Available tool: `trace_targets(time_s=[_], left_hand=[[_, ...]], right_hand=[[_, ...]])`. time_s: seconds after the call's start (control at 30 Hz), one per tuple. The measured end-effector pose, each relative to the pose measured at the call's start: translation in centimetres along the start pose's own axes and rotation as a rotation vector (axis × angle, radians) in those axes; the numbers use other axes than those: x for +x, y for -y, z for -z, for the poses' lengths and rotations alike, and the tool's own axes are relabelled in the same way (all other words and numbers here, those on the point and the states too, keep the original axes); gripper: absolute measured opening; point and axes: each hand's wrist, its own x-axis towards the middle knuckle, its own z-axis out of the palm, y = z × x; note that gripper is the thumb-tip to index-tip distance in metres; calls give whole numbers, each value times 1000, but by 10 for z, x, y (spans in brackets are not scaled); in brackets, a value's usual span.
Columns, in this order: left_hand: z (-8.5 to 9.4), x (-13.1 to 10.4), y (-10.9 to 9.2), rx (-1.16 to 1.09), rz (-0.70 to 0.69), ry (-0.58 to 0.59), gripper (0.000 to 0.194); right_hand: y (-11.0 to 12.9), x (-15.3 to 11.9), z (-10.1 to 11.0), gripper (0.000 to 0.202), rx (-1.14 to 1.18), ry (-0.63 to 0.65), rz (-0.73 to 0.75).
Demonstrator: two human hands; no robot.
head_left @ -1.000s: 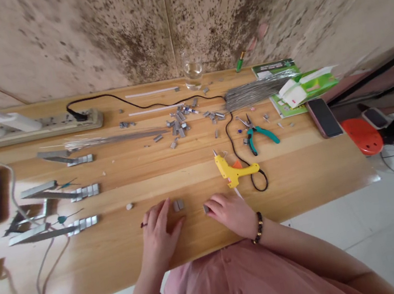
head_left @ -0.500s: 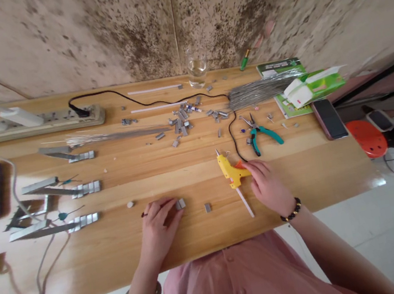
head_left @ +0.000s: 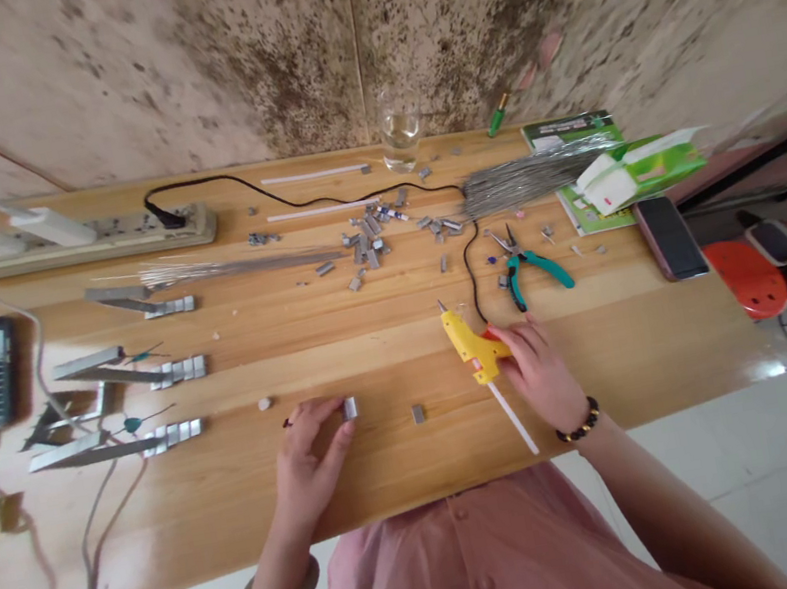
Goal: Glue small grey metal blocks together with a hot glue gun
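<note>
My left hand [head_left: 308,462] pinches a small grey metal block [head_left: 351,408] between thumb and forefinger, low over the wooden table. A second grey block [head_left: 418,414] lies apart to its right. My right hand [head_left: 545,374] has its fingers closed around the handle of a yellow glue gun [head_left: 475,349], whose nozzle points away from me. A white glue stick [head_left: 514,418] juts from the gun's rear toward the table's front edge. Left of my left hand is a small round white piece [head_left: 265,403].
Teal-handled pliers [head_left: 539,269] lie beyond the gun, near its black cord. Scattered grey metal pieces [head_left: 370,240], a wire bundle [head_left: 532,177] and a water glass [head_left: 401,139] are farther back. Bent metal assemblies [head_left: 107,444] line the left; a phone [head_left: 670,238] is at right.
The glue gun has turned slightly in my right hand, its glue stick's end swinging toward me and right. My left hand has turned the small block, and its thumb now sits lower.
</note>
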Motion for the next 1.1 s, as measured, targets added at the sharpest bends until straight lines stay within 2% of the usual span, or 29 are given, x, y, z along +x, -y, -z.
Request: trace_targets(time_s=[0.17, 0.3, 0.43, 0.53, 0.63, 0.73, 1.1], left_hand=[[0, -7, 6, -203, 211, -103, 33], [-1, -10, 8, -360, 368, -185, 40], [0, -9, 9, -472, 441, -325, 39], [2, -4, 4, -672, 487, -402, 34], [6, 2, -3, -916, 510, -388, 37], [9, 5, -8, -1064, 493, -356, 37], [-2, 5, -17, -1335, 618, -182, 33]], right_hand=[[12, -2, 10, 45, 146, 5, 48], [27, 1, 15, 41, 249, 57, 72], [42, 8, 17, 33, 326, 150, 106], [51, 11, 19, 33, 340, 206, 124], [56, 12, 20, 32, 325, 240, 133], [58, 11, 20, 31, 312, 257, 140], [53, 6, 15, 33, 309, 294, 132]])
